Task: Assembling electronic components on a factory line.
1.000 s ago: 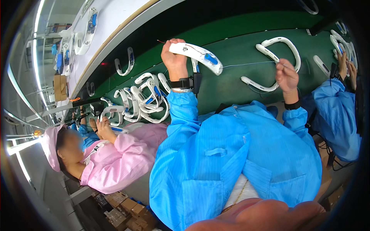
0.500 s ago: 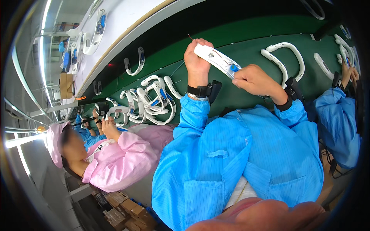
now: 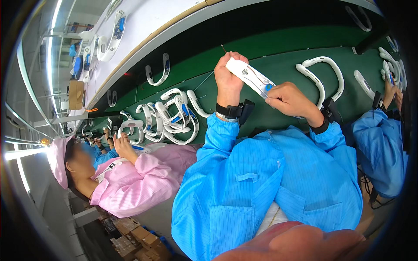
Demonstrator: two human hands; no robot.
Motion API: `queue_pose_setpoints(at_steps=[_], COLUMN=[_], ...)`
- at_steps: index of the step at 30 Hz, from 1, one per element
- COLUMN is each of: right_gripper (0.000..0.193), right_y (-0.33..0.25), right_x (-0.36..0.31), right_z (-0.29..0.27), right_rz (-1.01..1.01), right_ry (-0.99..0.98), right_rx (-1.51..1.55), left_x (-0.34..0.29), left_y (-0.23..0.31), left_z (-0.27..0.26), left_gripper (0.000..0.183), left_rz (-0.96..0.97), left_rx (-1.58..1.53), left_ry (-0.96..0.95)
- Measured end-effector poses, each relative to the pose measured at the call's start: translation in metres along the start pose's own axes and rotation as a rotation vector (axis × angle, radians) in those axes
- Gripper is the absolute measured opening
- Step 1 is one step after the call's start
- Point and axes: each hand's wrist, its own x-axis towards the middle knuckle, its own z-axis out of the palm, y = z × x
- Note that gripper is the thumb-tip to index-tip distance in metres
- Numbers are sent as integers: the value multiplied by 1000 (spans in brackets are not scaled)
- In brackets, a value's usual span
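Observation:
A white curved plastic shell [image 3: 249, 75] is held up at a slant between my two hands, with its inner side showing fittings and a thin wire. My left hand [image 3: 229, 77] is closed around its upper left end, and a thin reddish wire sticks up past the fingers. At the lower right end, my right hand [image 3: 292, 99] grips the shell with curled fingers. Right beside those fingers sits a small blue part [image 3: 268, 88] inside the shell. My right fingers partly hide that end. Black straps with small dark boxes circle both wrists.
A pile of white U-shaped shells [image 3: 176, 117] lies left on the green bench [image 3: 261, 114]; another U-shaped shell [image 3: 335, 71] lies right. A raised pale shelf [image 3: 148, 26] runs along the far side. A co-worker in pink [image 3: 135, 187] sits left, one in blue [image 3: 381, 148] right.
Both hands and the shell have shifted slightly down and to the right in the picture, the surroundings shifting a little too. My right fingers now cover more of the blue part.

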Motion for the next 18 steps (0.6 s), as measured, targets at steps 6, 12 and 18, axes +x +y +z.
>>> queue_pose_setpoints(at_steps=[6, 12, 18], right_gripper=[25, 21, 19], right_y=[1, -4, -3], right_x=[-4, -12, -13], right_z=[5, 16, 15], right_rz=[-18, 6, 42], right_ry=[107, 151, 134], right_rx=[-89, -301, -271], left_x=[-1, -5, -8], left_y=[0, -3, -7], left_z=[-2, -3, -7], left_gripper=[15, 13, 13], left_rz=[41, 115, 116], left_rx=[-20, -16, -2], left_ry=[68, 138, 108])
